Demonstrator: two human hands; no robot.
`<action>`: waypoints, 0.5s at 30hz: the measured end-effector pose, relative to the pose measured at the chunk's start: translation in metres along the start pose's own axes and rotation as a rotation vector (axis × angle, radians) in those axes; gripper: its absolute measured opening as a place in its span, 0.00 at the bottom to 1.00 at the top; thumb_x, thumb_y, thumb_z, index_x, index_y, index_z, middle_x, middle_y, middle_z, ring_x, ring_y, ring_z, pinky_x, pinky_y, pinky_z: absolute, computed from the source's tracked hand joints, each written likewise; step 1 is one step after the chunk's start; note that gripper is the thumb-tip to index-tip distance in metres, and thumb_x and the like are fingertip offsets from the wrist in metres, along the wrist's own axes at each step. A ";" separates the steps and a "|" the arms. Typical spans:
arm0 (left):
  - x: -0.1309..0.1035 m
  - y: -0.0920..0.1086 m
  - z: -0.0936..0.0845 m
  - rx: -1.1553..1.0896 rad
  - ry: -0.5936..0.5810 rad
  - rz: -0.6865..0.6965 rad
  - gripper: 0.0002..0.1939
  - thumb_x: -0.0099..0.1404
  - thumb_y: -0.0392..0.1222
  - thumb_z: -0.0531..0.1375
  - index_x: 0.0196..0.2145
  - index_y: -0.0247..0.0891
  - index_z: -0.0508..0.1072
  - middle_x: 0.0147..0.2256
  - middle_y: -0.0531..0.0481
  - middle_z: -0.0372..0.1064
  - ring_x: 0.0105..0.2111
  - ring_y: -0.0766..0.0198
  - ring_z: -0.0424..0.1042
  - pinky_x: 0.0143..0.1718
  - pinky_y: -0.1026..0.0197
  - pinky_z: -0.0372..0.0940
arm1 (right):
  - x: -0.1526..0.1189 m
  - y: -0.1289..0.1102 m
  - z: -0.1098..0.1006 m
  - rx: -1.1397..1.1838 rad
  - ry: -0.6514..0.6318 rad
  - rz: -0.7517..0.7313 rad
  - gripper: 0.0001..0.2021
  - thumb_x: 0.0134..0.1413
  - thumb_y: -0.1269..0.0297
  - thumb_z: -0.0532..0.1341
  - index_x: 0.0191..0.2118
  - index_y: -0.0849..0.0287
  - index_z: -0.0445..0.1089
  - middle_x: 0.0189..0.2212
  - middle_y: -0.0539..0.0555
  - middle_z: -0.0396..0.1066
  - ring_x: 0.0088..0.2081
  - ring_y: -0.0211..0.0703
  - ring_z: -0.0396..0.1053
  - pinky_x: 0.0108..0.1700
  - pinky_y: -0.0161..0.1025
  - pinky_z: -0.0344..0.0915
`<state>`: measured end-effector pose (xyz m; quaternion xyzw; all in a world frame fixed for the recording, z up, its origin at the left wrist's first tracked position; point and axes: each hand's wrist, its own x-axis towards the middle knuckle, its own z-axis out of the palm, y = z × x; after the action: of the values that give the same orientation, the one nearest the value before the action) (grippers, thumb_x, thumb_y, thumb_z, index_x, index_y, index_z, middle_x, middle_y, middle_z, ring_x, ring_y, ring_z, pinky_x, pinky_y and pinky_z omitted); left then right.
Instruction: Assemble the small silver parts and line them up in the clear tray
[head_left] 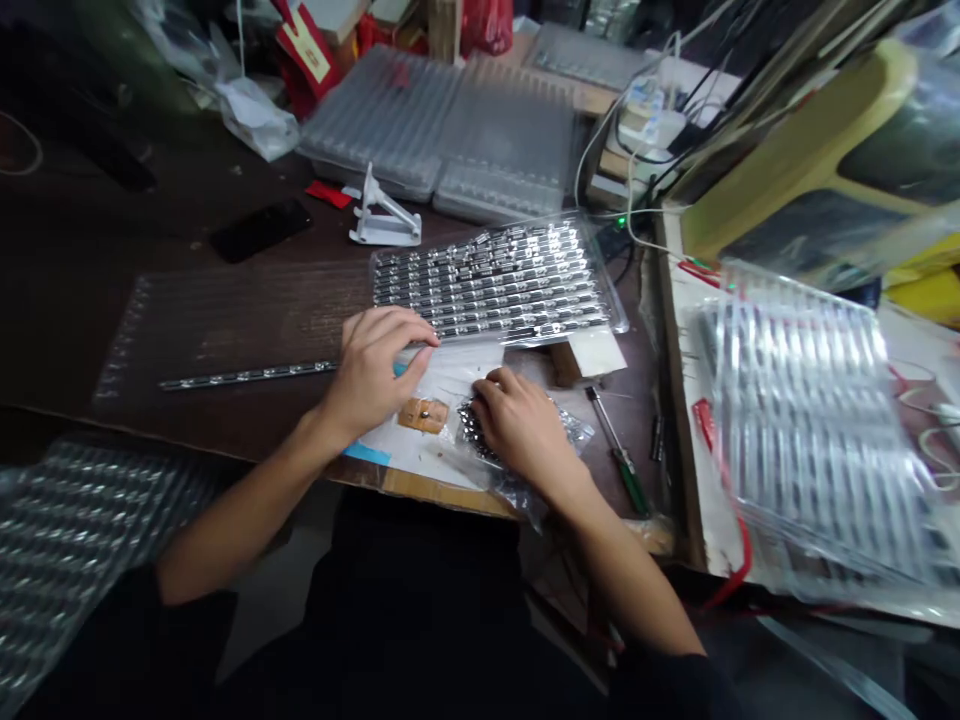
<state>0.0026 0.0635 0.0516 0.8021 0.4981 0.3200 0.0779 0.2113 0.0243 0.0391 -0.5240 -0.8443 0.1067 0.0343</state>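
Observation:
My left hand (379, 365) is at the front left edge of a clear plastic tray (615, 305). Its fingers are bent, with thumb and fingertips close together; anything between them is hidden. Rows of small shiny metal-and-black cylindrical parts (495, 275) fill that tray. My right hand (521, 420) reaches into an open clear plastic bag (517, 490) of small metal pieces (474, 428), fingers curled down among them. What they grip cannot be made out. Between the hands, a small orange-brown block (424, 414) carries a tiny metal piece on top.
Left of the hands, one row of parts (247, 377) lies in another clear tray (187, 320). A green-handled screwdriver (628, 475) lies right of the bag. Behind are a phone (261, 230), a white stand (385, 215) and stacked trays (382, 120). More trays (817, 410) stand at right.

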 end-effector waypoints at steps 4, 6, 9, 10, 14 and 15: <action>0.040 0.022 0.015 -0.040 -0.102 0.122 0.06 0.68 0.39 0.58 0.38 0.43 0.76 0.43 0.52 0.76 0.50 0.56 0.70 0.55 0.49 0.57 | -0.008 0.008 -0.009 0.062 -0.001 -0.021 0.13 0.70 0.63 0.52 0.46 0.60 0.74 0.41 0.57 0.73 0.42 0.48 0.70 0.44 0.42 0.64; 0.058 0.032 0.026 -0.050 -0.149 0.173 0.07 0.68 0.38 0.58 0.39 0.42 0.76 0.43 0.51 0.76 0.50 0.57 0.69 0.55 0.50 0.56 | -0.012 0.013 -0.013 0.070 -0.029 -0.031 0.11 0.67 0.61 0.58 0.47 0.59 0.74 0.42 0.57 0.74 0.43 0.49 0.70 0.44 0.43 0.64; 0.077 0.045 0.050 -0.012 -0.204 0.230 0.07 0.68 0.38 0.59 0.39 0.40 0.78 0.44 0.49 0.75 0.50 0.55 0.67 0.54 0.49 0.56 | -0.018 0.018 -0.015 0.052 -0.086 -0.065 0.12 0.59 0.60 0.65 0.47 0.58 0.74 0.42 0.57 0.75 0.45 0.52 0.70 0.44 0.44 0.64; 0.082 0.048 0.058 0.015 -0.216 0.241 0.07 0.67 0.38 0.60 0.39 0.39 0.78 0.44 0.47 0.74 0.50 0.54 0.67 0.54 0.49 0.56 | -0.019 0.019 -0.015 0.037 -0.095 -0.068 0.11 0.59 0.61 0.66 0.46 0.58 0.75 0.42 0.57 0.75 0.44 0.52 0.70 0.44 0.44 0.64; 0.094 0.059 0.083 0.108 -0.232 0.267 0.07 0.66 0.42 0.63 0.35 0.35 0.78 0.43 0.44 0.72 0.50 0.50 0.66 0.50 0.48 0.58 | -0.020 0.019 -0.014 -0.010 -0.102 -0.098 0.04 0.62 0.67 0.62 0.39 0.58 0.75 0.39 0.56 0.76 0.41 0.50 0.71 0.41 0.44 0.62; 0.095 0.061 0.085 0.118 -0.232 0.269 0.07 0.66 0.42 0.63 0.35 0.35 0.77 0.43 0.43 0.72 0.49 0.50 0.66 0.50 0.48 0.59 | -0.020 0.019 -0.014 -0.004 -0.100 -0.106 0.05 0.63 0.68 0.61 0.39 0.57 0.75 0.38 0.56 0.76 0.41 0.50 0.71 0.40 0.43 0.62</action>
<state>0.1266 0.1308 0.0533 0.8962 0.3920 0.2032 0.0441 0.2392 0.0163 0.0494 -0.4725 -0.8718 0.1291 -0.0031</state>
